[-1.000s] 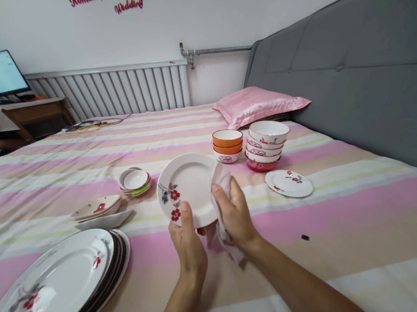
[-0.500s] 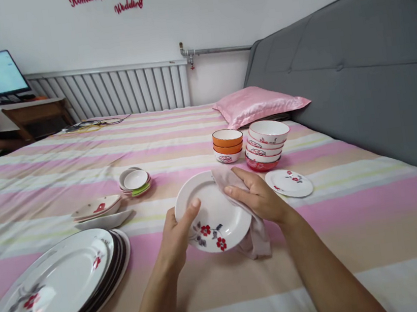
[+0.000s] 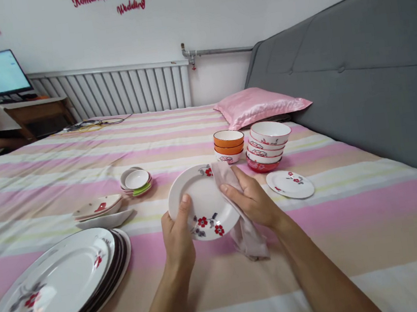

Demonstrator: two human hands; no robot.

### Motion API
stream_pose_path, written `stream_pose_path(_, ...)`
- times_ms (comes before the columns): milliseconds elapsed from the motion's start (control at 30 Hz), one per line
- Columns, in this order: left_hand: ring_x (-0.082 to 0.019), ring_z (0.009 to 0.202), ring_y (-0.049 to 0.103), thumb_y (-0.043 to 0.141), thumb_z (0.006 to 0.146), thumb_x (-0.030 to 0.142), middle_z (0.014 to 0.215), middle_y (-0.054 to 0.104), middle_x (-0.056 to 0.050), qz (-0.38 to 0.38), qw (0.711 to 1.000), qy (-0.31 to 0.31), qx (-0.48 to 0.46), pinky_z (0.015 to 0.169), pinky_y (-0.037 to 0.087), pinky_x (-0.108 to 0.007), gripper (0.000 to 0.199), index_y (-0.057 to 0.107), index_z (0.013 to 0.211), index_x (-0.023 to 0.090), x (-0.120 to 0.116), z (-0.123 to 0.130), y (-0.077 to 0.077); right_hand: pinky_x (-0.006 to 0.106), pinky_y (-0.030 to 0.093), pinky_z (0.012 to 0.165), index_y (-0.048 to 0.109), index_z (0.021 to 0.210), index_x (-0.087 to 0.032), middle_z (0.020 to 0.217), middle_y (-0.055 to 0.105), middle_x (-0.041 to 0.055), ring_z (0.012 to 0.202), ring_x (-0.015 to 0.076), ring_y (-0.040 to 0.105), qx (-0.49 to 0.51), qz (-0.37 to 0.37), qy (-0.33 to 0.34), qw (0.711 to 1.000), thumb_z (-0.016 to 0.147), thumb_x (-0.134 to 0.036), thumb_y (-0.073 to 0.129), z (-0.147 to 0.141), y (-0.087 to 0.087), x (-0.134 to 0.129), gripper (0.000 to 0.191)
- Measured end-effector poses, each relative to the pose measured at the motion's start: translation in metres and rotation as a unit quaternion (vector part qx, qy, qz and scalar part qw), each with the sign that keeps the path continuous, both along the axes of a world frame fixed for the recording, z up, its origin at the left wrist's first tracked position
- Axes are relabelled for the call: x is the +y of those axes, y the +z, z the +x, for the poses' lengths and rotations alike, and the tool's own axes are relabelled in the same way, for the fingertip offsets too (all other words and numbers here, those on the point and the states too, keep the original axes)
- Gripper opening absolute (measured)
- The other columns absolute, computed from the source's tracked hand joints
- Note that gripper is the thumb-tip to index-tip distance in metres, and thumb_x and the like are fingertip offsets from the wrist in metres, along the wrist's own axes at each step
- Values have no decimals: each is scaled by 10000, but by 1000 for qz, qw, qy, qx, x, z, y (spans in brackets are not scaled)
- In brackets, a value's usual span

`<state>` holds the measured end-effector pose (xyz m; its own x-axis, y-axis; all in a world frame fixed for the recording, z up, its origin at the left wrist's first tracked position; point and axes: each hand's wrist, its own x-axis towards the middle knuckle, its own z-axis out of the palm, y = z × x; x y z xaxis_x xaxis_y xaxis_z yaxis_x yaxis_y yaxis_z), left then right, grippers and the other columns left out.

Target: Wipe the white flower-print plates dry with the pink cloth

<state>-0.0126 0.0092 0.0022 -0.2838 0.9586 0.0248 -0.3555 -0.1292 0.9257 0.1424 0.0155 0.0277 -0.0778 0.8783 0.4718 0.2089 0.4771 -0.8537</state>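
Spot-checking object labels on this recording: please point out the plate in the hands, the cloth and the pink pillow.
Plate (image 3: 203, 198): head view, on its plain white centre.
Cloth (image 3: 247, 234): head view, on its hanging part below the right hand (image 3: 252, 199).
Pink pillow (image 3: 259, 104): head view, mid-top.

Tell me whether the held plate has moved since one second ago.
Yes. Against the orange bowls, the held plate has shifted slightly right and lower in view, and turned, with flowers now along its lower edge.

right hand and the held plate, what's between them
In the head view, a pale cloth lies between the right hand and the held plate, at the plate's rim.
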Motion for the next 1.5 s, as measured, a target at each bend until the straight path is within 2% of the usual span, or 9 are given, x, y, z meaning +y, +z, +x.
stream_pose_path(267, -115, 527, 512, 678, 652, 469, 604, 587, -7, 10, 997, 77, 9, 514, 411, -228, 386, 654, 787, 108, 5, -1, -2, 307, 433, 727, 568, 1003, -199, 762, 609, -13, 692, 160, 548, -66, -37, 14, 997, 838, -343, 489, -1, -12, 5, 233)
stream_pose_path(400, -110, 499, 450, 608, 716, 493, 533, 503, 23, 37, 980, 151, 124, 485, 356, -221, 367, 626, 717, 126, 6, -7, -2, 301, 434, 700, 609, 963, -186, 834, 637, 16, 760, 183, 562, -35, -71, -24, 997, 812, -385, 523, 14, -18, 16, 264)
stream_pose_path(500, -124, 507, 444, 527, 799, 448, 516, 488, 15, 90, 922, 209, 313, 506, 325, -233, 346, 591, 632, 152, 4, -12, -4, 288, 433, 671, 605, 957, -189, 831, 631, 16, 752, 175, 558, 43, -93, -73, 992, 807, -426, 517, 20, -24, 23, 293)
stream_pose_path(667, -157, 607, 509, 477, 848, 305, 580, 572, -37, 245, 750, 215, 576, 602, 334, -256, 290, 602, 623, 173, 6, -14, -15, 287, 433, 666, 607, 952, -166, 831, 636, 25, 750, 177, 561, 96, -122, -78, 985, 769, -480, 523, 11, -52, 36, 374)
stream_pose_path(867, -184, 844, 610, 463, 854, 208, 916, 688, -96, 337, 687, 203, 611, 749, 404, -255, 241, 632, 1021, 175, 0, -17, -39, 298, 418, 695, 612, 746, -175, 756, 646, 40, 754, 202, 560, 46, -176, -196, 964, 741, -424, 494, 3, -101, 35, 275)
stream_pose_path(967, -187, 814, 624, 447, 855, 191, 893, 692, -100, 361, 656, 188, 636, 733, 424, -262, 260, 626, 1041, 163, -16, -22, -48, 308, 417, 748, 617, 851, -195, 852, 663, 45, 827, 215, 572, 48, -166, -218, 961, 765, -440, 454, 3, -107, 15, 307)
stream_pose_path(1167, -192, 859, 632, 401, 863, 136, 920, 689, -94, 404, 589, 44, 699, 767, 472, -293, 299, 608, 1073, 181, -69, -32, -57, 331, 431, 791, 590, 1052, -193, 1001, 664, 77, 914, 238, 592, 68, -156, -248, 954, 803, -484, 406, 10, -105, -53, 425)
stream_pose_path(1333, -232, 1028, 578, 430, 827, 172, 1117, 634, -106, 354, 597, -70, 717, 888, 453, -365, 353, 581, 1146, 190, -111, -44, -51, 334, 431, 814, 601, 1059, -198, 1004, 669, 77, 935, 243, 592, 58, -139, -246, 957, 805, -467, 421, 14, -102, -113, 412)
stream_pose_path(1500, -304, 1318, 292, 438, 829, 462, 1412, 362, -171, 283, 588, -146, 743, 1053, 253, -486, 639, 342, 1371, 138, -146, -61, -52, 340, 419, 837, 613, 1029, -196, 972, 671, 63, 904, 229, 593, 19, -117, -213, 970, 814, -433, 442, 16, -99, -158, 363)
